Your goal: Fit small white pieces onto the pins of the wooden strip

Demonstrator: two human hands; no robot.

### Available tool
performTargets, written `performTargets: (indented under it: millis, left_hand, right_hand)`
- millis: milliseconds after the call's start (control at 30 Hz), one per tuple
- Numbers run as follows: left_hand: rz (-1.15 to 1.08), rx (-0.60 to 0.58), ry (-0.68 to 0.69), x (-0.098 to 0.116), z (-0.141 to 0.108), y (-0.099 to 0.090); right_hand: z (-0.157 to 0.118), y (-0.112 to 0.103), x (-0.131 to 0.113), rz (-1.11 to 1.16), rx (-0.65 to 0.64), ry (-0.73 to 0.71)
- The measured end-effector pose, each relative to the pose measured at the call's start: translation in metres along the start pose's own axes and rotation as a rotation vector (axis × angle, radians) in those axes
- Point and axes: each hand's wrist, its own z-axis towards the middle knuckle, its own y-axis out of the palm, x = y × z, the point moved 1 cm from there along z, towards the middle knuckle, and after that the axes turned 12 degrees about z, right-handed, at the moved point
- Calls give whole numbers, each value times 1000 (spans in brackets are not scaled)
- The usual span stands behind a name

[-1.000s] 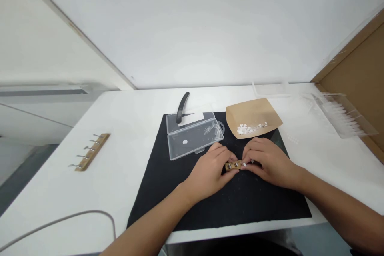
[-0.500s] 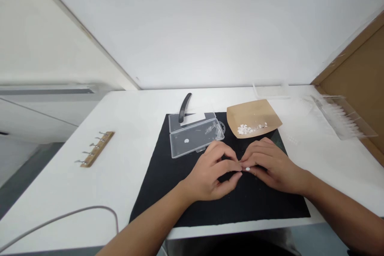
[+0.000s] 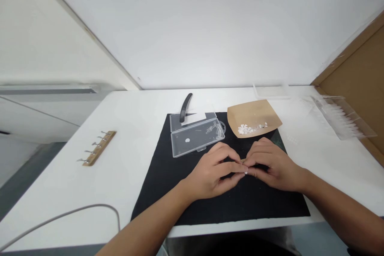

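My left hand (image 3: 211, 173) and my right hand (image 3: 273, 164) meet fingertip to fingertip over the black mat (image 3: 204, 204). Both are closed in a pinch. A small white piece (image 3: 246, 173) shows at the touching fingertips, mostly covered by them. A bit of tan material (image 3: 243, 161) shows just behind the fingers; what it belongs to is hidden. Beyond my left hand lies an opened clear plastic case (image 3: 195, 143) with clear slivers and one white oval piece (image 3: 187, 140) inside. Past my right hand, a brown paper tray (image 3: 255, 112) holds many small white pieces (image 3: 245, 129).
A black curved nail file (image 3: 185, 108) and a white card (image 3: 194, 119) lie across the case's lid. A wooden strip with metal hooks (image 3: 99, 148) rests at left, near a grey cable (image 3: 90, 207). Clear boxes of nail tips (image 3: 339, 118) stand at right beside a cardboard panel (image 3: 360, 72).
My left fingertips have moved slightly right and now press against the right ones, covering most of the white piece. The view has shifted a little.
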Motion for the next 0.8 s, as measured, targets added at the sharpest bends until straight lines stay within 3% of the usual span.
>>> performTargets:
  millis: [267, 600, 800]
  left_hand:
    - [10, -64, -52, 0, -2, 0]
    - [-25, -25, -78, 0, -2, 0]
    - [41, -67, -55, 3, -1, -2]
  right_hand:
    - [1, 0, -4, 12, -9, 69]
    - [2, 1, -8, 82, 6, 75]
    - [1, 3, -5, 42, 1, 80]
